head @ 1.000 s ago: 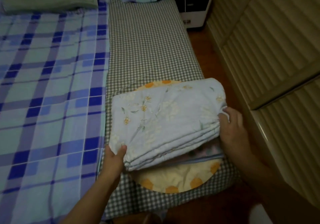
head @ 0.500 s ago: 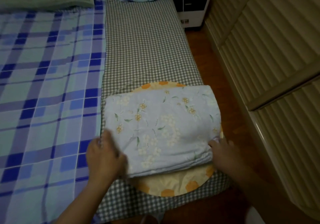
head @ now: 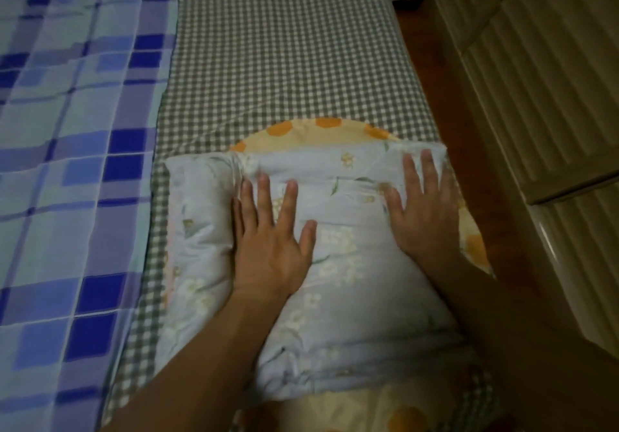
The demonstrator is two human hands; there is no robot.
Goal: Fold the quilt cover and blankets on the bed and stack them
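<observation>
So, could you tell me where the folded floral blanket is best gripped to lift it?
Probably at its two short ends, one hand from each side, fingers under the floral blanket. It is a thick, soft, layered bundle, with both the left hand and right hand pressing flat on top.

A pale blue quilt cover (head: 351, 284) printed with small cream and yellow flowers lies folded into a thick, layered rectangle near the foot of the bed (head: 284, 46). It rests flat on a round yellow blanket (head: 475, 247) with orange spots, whose rim shows around it.
</observation>
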